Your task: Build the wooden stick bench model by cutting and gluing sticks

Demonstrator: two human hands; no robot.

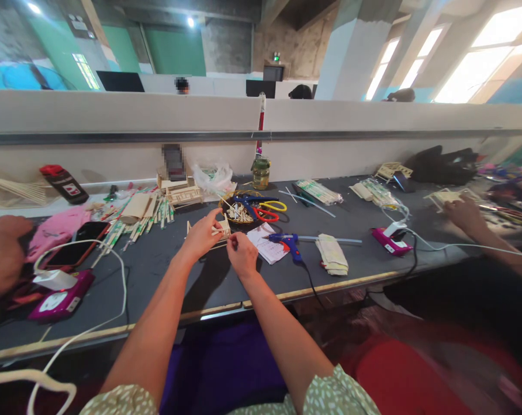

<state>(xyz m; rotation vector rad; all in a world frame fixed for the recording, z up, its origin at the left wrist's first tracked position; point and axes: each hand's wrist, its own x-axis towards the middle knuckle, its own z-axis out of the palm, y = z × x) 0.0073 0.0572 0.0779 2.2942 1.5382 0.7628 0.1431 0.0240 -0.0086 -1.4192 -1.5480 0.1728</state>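
Observation:
My left hand (203, 233) pinches a small model made of wooden sticks (222, 227) that stands on the dark worktable (166, 271). My right hand (242, 253) is closed beside it, fingertips touching the model's near right side; what it pinches is too small to make out. A blue glue gun (287, 242) lies just right of my hands, next to a white paper note (266, 245). Behind the model sits a round basket (242, 212) with short stick pieces, and blue, yellow and red scissors (263, 208).
Bundles of chopsticks (142, 222) lie at the left, with a phone (77, 245) and a magenta power strip (62, 301) with white cable. A folded cloth (332, 253), a jar (261, 173) and another power strip (390, 241) are right. Other people's hands (462, 213) work at both sides.

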